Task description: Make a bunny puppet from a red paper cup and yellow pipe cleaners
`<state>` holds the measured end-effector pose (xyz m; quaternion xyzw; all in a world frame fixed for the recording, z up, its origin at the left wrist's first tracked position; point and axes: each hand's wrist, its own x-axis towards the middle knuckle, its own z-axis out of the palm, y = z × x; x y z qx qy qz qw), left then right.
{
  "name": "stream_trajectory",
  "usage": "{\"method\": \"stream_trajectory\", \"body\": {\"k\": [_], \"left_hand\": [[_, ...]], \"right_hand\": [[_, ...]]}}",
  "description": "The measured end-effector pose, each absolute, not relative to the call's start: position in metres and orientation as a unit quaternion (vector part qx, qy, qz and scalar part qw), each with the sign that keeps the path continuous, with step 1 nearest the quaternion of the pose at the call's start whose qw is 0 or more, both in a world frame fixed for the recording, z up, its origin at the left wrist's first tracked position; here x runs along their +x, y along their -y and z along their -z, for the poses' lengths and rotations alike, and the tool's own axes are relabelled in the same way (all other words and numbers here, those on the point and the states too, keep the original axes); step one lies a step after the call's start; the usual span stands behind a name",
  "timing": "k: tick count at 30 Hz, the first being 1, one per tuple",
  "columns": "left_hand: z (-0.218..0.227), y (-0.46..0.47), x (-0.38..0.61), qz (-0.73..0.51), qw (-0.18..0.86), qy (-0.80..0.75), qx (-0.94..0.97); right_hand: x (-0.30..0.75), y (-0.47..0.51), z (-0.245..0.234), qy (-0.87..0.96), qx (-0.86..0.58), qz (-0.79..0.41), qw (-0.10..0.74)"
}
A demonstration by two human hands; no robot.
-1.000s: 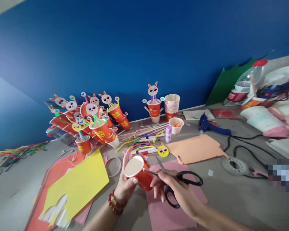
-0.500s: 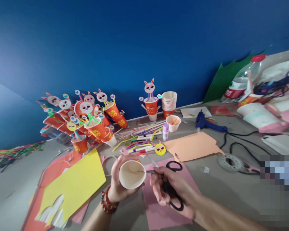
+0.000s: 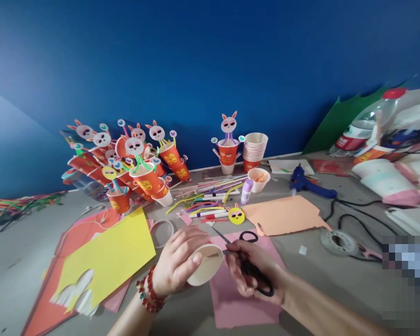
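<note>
My left hand (image 3: 177, 266) is wrapped round a paper cup (image 3: 206, 263), its white open mouth tipped toward me and to the right. My right hand (image 3: 252, 273) grips black-handled scissors (image 3: 248, 261), whose blades reach the cup's rim at its right side. Both hands hover low over a pink paper sheet (image 3: 241, 303) on the grey table. A beaded bracelet (image 3: 145, 296) circles my left wrist.
A yellow sheet (image 3: 108, 259) lies left over red paper. Finished bunny cups (image 3: 133, 163) crowd the back left; a cup stack (image 3: 255, 149), markers and straws (image 3: 210, 200), a glue stick (image 3: 245, 191), an orange sheet (image 3: 283, 214), a blue glue gun (image 3: 308, 184) and a bottle (image 3: 364, 123) stand behind.
My left hand has turned the cup from showing its red side to its mouth facing me. The scissors' blade stays at the rim. The view has shifted slightly.
</note>
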<state>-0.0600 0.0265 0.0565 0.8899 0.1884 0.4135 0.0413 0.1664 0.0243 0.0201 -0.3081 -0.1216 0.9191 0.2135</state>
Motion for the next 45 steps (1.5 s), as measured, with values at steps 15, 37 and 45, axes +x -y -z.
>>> {"method": "stream_trajectory", "body": {"k": [15, 37, 45], "left_hand": [[-0.038, -0.021, -0.056, -0.436, 0.087, -0.281, 0.850], [-0.027, -0.024, -0.041, -0.585, 0.608, -0.344, 0.412], [-0.026, -0.024, -0.037, -0.527, 0.774, -0.217, 0.276]], "right_hand": [[0.158, -0.013, -0.036, 0.319, -0.390, -0.777, 0.378], [0.179, -0.018, -0.039, 0.462, -0.387, -0.645, 0.470], [0.180, -0.020, -0.033, 0.479, -0.422, -0.596, 0.486]]}}
